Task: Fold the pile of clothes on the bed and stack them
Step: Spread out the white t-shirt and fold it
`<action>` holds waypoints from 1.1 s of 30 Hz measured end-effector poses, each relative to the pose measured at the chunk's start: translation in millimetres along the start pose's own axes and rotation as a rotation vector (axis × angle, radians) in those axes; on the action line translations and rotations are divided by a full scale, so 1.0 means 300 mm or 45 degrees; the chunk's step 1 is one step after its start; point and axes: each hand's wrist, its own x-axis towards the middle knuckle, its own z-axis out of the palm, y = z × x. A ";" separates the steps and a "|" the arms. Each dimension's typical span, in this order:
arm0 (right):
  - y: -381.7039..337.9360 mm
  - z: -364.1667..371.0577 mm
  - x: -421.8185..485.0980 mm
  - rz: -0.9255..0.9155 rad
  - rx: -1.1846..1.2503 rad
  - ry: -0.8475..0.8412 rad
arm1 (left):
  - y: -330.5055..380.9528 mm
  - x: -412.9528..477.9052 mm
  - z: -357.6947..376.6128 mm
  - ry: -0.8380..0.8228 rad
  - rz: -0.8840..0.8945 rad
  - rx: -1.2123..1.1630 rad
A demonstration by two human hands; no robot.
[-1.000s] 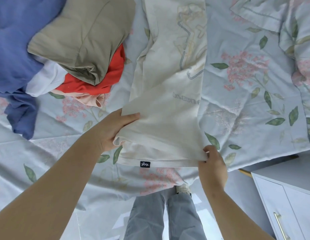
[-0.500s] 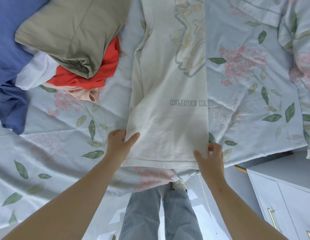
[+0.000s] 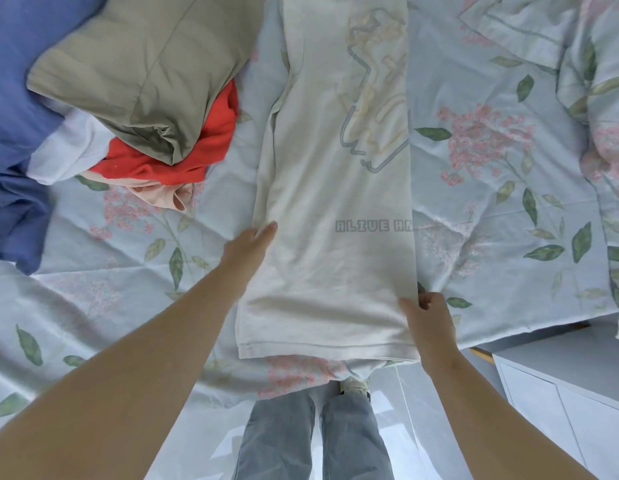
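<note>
Found the cream shirt (image 3: 332,237) laid as a long strip on the bed (image 3: 509,244). Rested left hand (image 3: 247,245) flat, fingers straight, at its left edge; pinched the lower right edge with right hand (image 3: 427,320). Seemed soft, light, limp: better taken by both hem corners.

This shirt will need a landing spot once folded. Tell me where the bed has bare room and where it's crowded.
The widest bare sheet lies right of the cream shirt, up to the rumpled bedding at the far right. A second patch sits near-left, below the clothes pile, crossed by the left forearm. Crowded: the upper left, where the pile spreads.
</note>
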 end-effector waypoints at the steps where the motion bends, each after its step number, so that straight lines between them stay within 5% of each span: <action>1: -0.004 0.005 0.011 -0.019 0.003 0.009 | 0.047 0.039 0.012 0.030 -0.030 -0.063; 6: -0.008 0.005 0.060 -0.018 -0.063 0.018 | 0.182 0.135 0.032 0.115 0.033 -0.462; 8: -0.002 0.003 0.064 -0.019 -0.092 -0.013 | 0.165 0.129 0.017 0.297 0.128 -0.567; 10: -0.003 0.001 0.068 -0.007 -0.085 -0.051 | 0.116 0.113 0.005 0.412 0.185 -0.510; 16: -0.023 -0.018 0.089 0.075 -0.057 -0.165 | 0.154 0.187 -0.022 0.105 0.151 -0.344; 20: -0.025 -0.017 0.096 0.098 -0.039 -0.199 | 0.139 0.205 -0.028 0.442 0.160 -0.324; 22: -0.030 -0.015 0.098 0.090 -0.062 -0.213 | 0.080 0.158 -0.027 0.372 0.088 -0.371; 26: -0.036 -0.015 0.092 0.074 -0.069 -0.229 | -0.048 0.044 -0.046 -0.136 -0.003 -0.097; 31: -0.017 -0.031 0.068 0.052 -0.042 -0.236 | -0.170 -0.065 -0.016 0.138 -0.046 -0.374; 33: -0.006 -0.035 0.068 0.048 0.021 -0.196 | -0.194 -0.097 0.008 0.061 -0.036 -0.295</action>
